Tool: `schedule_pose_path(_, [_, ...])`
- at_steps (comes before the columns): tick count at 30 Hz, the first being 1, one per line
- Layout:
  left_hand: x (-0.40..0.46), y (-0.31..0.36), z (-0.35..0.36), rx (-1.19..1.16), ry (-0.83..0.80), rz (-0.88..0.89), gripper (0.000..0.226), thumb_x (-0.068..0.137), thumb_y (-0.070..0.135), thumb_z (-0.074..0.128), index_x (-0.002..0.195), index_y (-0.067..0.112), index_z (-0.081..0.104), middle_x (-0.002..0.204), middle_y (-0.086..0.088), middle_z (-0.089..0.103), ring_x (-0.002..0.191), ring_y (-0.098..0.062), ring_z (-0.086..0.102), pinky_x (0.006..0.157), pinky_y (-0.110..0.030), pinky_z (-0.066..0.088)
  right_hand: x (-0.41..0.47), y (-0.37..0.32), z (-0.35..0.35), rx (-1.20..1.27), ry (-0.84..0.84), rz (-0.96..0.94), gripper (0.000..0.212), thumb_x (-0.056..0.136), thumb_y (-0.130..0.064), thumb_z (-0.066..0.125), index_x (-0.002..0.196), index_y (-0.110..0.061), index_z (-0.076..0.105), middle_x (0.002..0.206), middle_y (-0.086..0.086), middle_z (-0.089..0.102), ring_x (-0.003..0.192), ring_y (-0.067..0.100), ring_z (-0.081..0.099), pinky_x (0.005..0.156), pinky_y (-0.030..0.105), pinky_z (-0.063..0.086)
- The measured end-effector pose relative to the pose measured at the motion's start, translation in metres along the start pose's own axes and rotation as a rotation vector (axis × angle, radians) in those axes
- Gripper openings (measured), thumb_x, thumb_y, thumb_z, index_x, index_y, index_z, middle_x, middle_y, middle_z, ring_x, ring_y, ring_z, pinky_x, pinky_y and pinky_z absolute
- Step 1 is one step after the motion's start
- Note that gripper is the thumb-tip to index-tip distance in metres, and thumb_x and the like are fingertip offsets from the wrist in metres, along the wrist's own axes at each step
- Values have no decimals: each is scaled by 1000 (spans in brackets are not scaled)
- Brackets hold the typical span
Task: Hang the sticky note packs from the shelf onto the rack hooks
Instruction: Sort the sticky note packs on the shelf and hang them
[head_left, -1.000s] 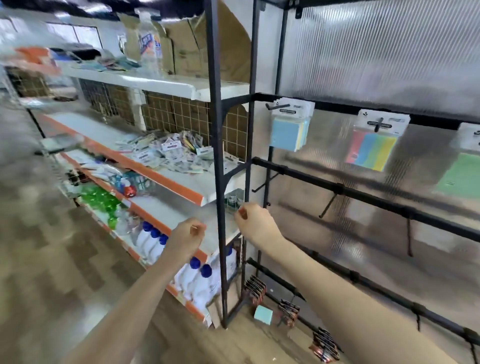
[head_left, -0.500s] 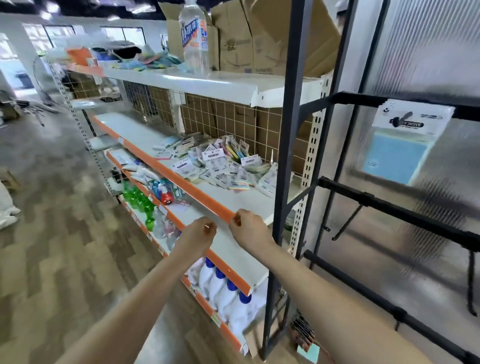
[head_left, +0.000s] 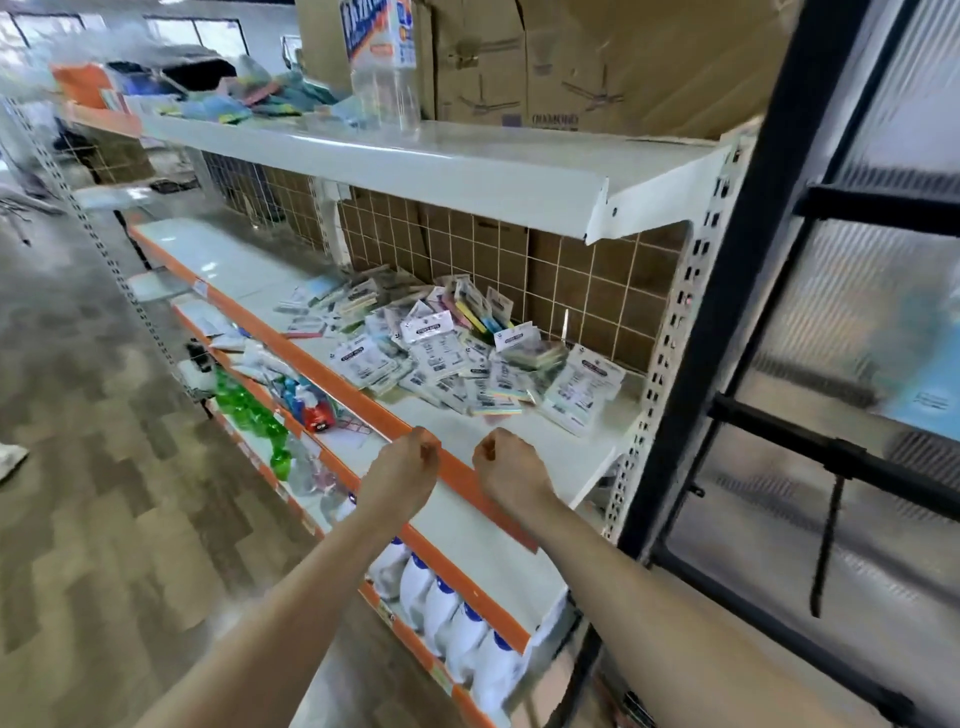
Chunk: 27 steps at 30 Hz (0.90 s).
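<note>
A heap of sticky note packs in white-headed sleeves lies on the white shelf with an orange front edge. My left hand and my right hand hover side by side at the shelf's front edge, below the heap. Both have curled fingers and hold nothing. The black rack stands at the right, with a bare hook hanging from its bar and a blue pack blurred at the right edge.
An upper white shelf carries a clear bottle and cardboard boxes. Lower shelves hold green bottles and white bottles with blue caps. A black upright post separates shelf from rack. Wood-pattern floor lies to the left.
The view has swung left from the rack toward the shelf and moved closer. Both hands, still curled, have risen to the front edge of the shelf with the packs.
</note>
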<state>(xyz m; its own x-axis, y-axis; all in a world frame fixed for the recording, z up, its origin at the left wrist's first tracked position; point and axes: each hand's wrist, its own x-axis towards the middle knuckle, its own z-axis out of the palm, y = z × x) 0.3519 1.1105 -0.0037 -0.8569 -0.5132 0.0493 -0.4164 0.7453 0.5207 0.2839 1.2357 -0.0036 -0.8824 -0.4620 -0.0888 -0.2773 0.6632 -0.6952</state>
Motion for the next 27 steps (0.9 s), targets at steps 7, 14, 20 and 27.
schedule_pose_path(7, [77,-13,9,-14,56,176,27,93,11,47,118,16,56,117,-6,62,108,-26,57,81,-36,48,63,-8,13,-33,175,22,22,92,-12,49,108,-4,61,112,15,64,108,31,57,88,32,43])
schedule_pose_path(14, [158,-36,14,123,41,440,36,90,12,52,126,11,50,129,-8,52,125,-25,42,99,-35,39,131,-17,28,-175,267,138,41,94,-22,49,130,-3,50,134,18,47,129,33,39,106,37,31])
schedule_pose_path(20, [201,-66,26,244,-50,486,54,94,41,50,138,16,33,145,-7,36,138,-25,31,108,-41,33,160,-15,58,-273,299,305,59,97,-31,46,145,-2,27,149,19,31,139,35,23,115,42,21])
schedule_pose_path(27, [207,-75,38,274,130,565,59,71,43,80,111,3,63,101,-18,64,94,-36,64,76,-47,52,159,-12,76,-354,463,251,52,100,-43,42,141,-12,41,143,9,43,136,27,30,114,32,19])
